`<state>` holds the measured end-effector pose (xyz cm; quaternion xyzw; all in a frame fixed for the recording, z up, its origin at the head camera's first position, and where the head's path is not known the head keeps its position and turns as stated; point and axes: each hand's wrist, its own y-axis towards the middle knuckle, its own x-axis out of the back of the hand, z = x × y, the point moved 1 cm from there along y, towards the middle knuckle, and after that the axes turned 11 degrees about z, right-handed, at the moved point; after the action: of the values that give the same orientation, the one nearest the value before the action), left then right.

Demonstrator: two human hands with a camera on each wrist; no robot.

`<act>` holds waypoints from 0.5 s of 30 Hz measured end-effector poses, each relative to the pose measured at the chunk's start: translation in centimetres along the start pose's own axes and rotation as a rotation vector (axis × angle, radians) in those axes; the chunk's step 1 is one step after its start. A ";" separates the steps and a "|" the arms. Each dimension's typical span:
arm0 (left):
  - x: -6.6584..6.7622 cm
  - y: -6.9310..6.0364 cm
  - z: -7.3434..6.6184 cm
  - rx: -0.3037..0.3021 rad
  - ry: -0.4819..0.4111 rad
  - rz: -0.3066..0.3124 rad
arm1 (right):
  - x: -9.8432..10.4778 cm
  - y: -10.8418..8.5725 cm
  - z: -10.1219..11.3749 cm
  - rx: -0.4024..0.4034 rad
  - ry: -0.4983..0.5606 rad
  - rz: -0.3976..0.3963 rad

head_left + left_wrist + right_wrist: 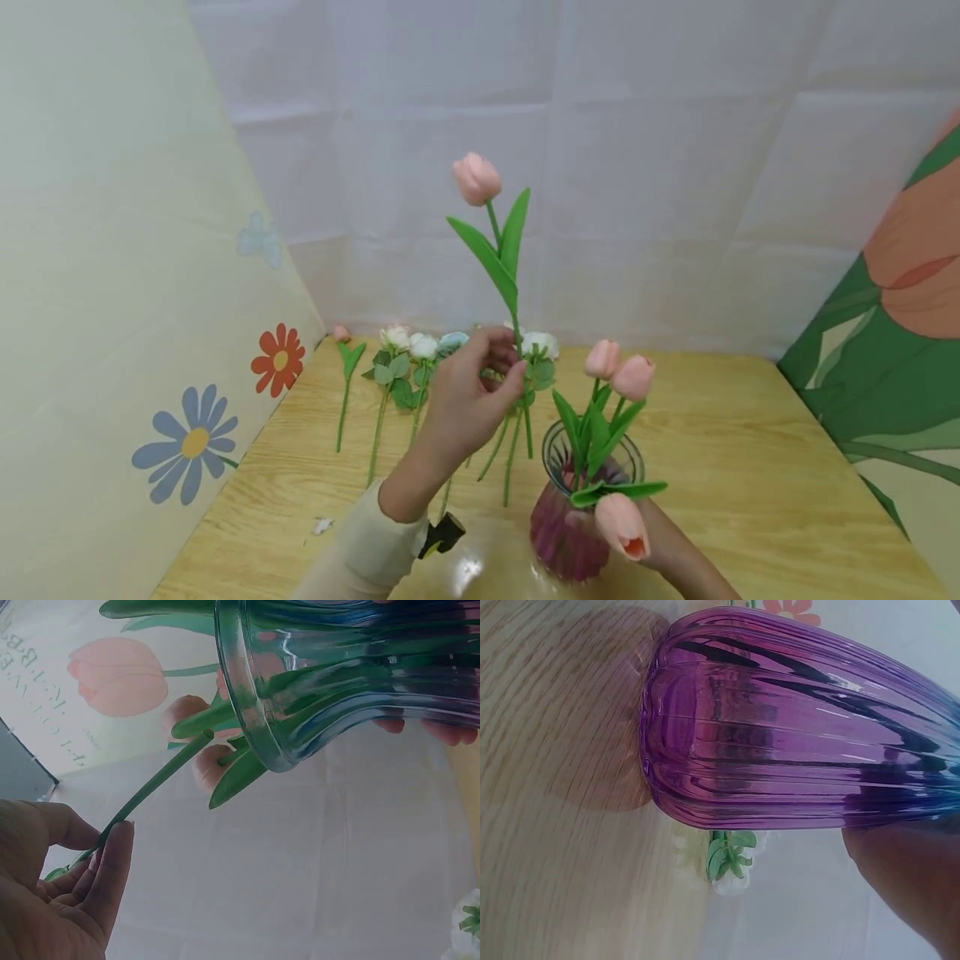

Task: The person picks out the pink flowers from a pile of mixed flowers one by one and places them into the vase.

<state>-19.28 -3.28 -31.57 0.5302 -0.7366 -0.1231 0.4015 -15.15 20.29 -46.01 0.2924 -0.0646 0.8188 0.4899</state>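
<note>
My left hand pinches the green stem of a pink tulip between thumb and fingers, bloom up. In the left wrist view the lower end of that stem is outside the vase, near its rim. My right hand grips the side of a ribbed glass vase, purple below and bluish at the neck; the vase hides part of this hand. Several pink tulips stand in the vase, and one bloom droops over the rim toward me. The vase's base is at the tabletop.
On the wooden table, another pink tulip and several white and bluish roses lie toward the back. A small dark object is by my left sleeve, and a white scrap lies at left. Cloth panels surround the table.
</note>
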 end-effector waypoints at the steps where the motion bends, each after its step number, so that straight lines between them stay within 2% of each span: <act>1: -0.2 0.0 -0.1 -0.008 -0.001 0.001 | 0.0 0.0 0.0 0.002 0.003 0.002; 2: -0.4 0.0 -0.1 -0.015 -0.006 0.005 | -0.1 -0.1 -0.1 -0.018 0.014 0.005; 9: -1.2 0.1 -0.3 -0.057 -0.013 0.017 | -0.1 0.5 -0.1 -0.007 0.072 0.061; 15: -1.6 0.3 -0.7 -0.075 -0.027 0.021 | -0.1 0.2 0.1 0.022 0.041 0.013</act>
<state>-18.75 -1.57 -31.69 0.5051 -0.7424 -0.1538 0.4123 -15.26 20.13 -45.96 0.2806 -0.0476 0.8285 0.4823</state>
